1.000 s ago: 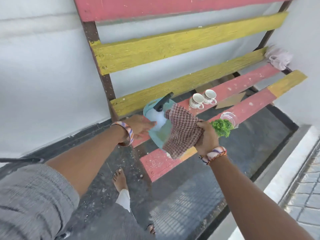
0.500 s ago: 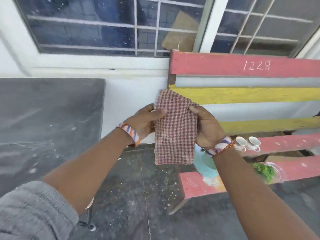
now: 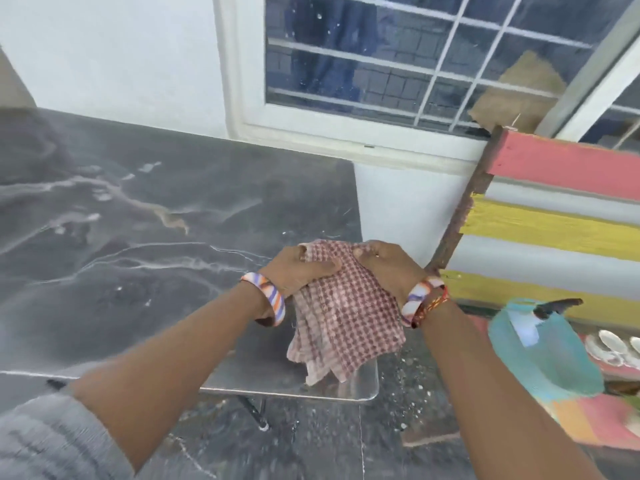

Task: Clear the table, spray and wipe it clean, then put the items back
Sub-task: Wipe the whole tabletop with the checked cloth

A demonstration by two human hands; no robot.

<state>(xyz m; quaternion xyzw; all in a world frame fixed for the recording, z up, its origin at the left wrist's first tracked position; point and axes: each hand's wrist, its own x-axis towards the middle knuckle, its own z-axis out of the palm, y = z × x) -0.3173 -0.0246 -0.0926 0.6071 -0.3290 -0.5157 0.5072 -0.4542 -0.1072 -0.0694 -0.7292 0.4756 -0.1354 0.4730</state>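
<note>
Whereas half a second ago the checked cloth (image 3: 341,310) was held flat before the wall, both hands now bunch it over the near right corner of the table (image 3: 145,237). The left hand (image 3: 298,270) grips its upper left edge and the right hand (image 3: 386,266) its upper right, fingers curled into the fabric; the lower folds hang toward the corner, contact not determinable. The view has swung left, bringing the table into frame.

Judgement: clearing is done and wiping is about to start.

The table is dark, marble-patterned, with pale streaks from 9 to 12 o'clock. A barred window (image 3: 415,64) stands at 12 o'clock. The teal spray bottle (image 3: 540,344) and white cups (image 3: 611,346) rest on the painted bench (image 3: 554,230) at 3 o'clock.
</note>
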